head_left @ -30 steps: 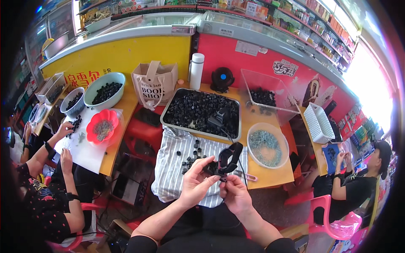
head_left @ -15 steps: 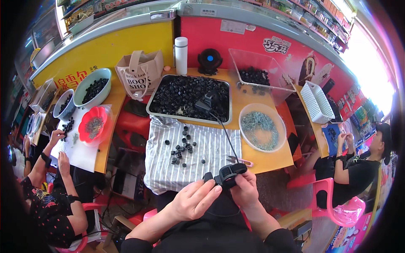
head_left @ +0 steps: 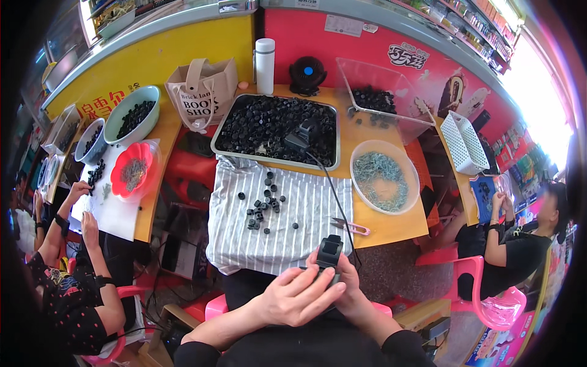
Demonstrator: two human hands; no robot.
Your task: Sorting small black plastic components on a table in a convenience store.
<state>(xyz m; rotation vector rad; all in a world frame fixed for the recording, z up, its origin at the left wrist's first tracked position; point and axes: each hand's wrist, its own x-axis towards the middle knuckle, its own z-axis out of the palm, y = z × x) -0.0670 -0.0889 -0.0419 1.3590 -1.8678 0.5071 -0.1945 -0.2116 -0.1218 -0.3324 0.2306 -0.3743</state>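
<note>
Close to my body, beyond the table's front edge, both hands hold a black strap-like device with a buckle-shaped part (head_left: 330, 248). My right hand (head_left: 350, 280) grips it from the right. My left hand (head_left: 299, 295) is closed against its lower part, and those fingers hide much of it. Just ahead lies a grey-and-white striped cloth (head_left: 235, 214) with several small black caps (head_left: 260, 211) on it. Thread snips with a pink handle (head_left: 358, 229) rest at the cloth's right edge. A black cable (head_left: 333, 196) runs from a black device (head_left: 299, 136) on the tray down beside my right hand.
A metal tray (head_left: 215, 147) heaped with black caps sits behind the cloth. To its right are a round tub (head_left: 414, 196) of thin metal pieces and a clear bin (head_left: 409, 101). A bag (head_left: 205, 92), white bottle (head_left: 265, 67) and small fan (head_left: 307, 74) stand behind. People work on both sides.
The strap-like device has turned more upright in my hands and come slightly lower. My left hand has moved right and closed its straightened fingers around the lower part. The view has shifted slightly.
</note>
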